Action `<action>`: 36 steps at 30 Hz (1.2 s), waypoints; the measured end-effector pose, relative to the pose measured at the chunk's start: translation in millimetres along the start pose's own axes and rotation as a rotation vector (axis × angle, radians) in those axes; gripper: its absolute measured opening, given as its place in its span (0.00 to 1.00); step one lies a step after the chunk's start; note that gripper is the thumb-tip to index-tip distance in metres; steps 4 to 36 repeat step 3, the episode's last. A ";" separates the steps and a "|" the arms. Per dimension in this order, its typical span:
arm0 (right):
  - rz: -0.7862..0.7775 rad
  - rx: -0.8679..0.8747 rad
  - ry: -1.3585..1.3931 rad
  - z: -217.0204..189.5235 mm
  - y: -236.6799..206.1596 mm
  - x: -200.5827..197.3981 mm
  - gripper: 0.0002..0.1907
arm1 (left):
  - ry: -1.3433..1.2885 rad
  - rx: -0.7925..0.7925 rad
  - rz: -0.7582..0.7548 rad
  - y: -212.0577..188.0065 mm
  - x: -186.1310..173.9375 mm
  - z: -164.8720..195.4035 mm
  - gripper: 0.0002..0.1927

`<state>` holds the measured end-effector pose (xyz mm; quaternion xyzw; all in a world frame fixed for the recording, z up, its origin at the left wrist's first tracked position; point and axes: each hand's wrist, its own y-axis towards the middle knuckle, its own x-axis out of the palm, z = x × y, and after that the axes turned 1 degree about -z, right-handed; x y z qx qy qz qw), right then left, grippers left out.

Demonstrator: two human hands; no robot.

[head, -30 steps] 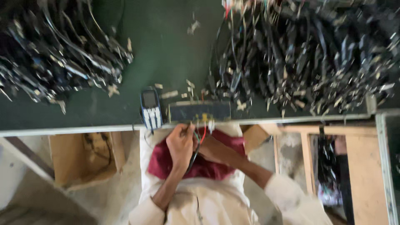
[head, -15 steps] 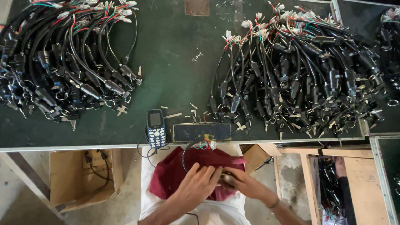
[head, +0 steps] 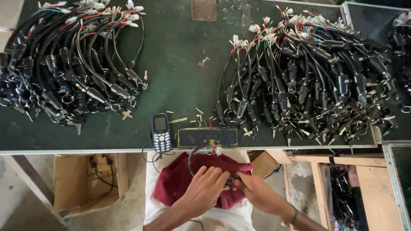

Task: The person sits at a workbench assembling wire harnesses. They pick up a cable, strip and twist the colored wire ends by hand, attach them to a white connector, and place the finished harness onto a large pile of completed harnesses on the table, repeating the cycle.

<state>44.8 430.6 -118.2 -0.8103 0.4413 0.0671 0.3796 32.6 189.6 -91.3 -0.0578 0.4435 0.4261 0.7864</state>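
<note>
A long dark green workbench (head: 180, 72) fills the upper part of the view, and its pale front edge runs across the middle of the picture. On the left side of the bench lies a big heap of black cable assemblies (head: 64, 64) with coloured wire ends and small metal keys. A second and wider heap (head: 308, 81) lies on the right side, well apart from the first one. Near the front edge stands a small blue keypad phone (head: 161, 133), and just beside it, to the right, there is a flat dark rectangular box (head: 207, 137). Coloured wire ends (head: 212, 148) show at the edge of this box, and a thin black cable (head: 193, 159) curves from there down towards the hands. Under the bench, over the person's lap, lies a dark red cloth (head: 180, 179) on white clothing. The left hand (head: 205, 186) rests on this cloth with the fingers curled over the end of the cable. The right hand (head: 257, 192) is close to it, almost touching, and it is closed around a small dark part (head: 233, 180) at the cable's end; I cannot tell exactly how tight either grip is. An open cardboard box (head: 87, 184) stands on the floor at the left, and a wooden frame (head: 338, 179) is at the right.
</note>
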 end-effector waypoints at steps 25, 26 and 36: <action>0.202 -0.598 -0.507 10.6 -1.8 -4.5 0.15 | -0.385 -0.166 -0.078 -5.3 1.4 -3.8 0.12; 0.202 -0.598 -0.507 10.6 -1.8 -4.5 0.15 | -0.385 -0.166 -0.078 -5.3 1.4 -3.8 0.12; 0.202 -0.598 -0.507 10.6 -1.8 -4.5 0.15 | -0.385 -0.166 -0.078 -5.3 1.4 -3.8 0.12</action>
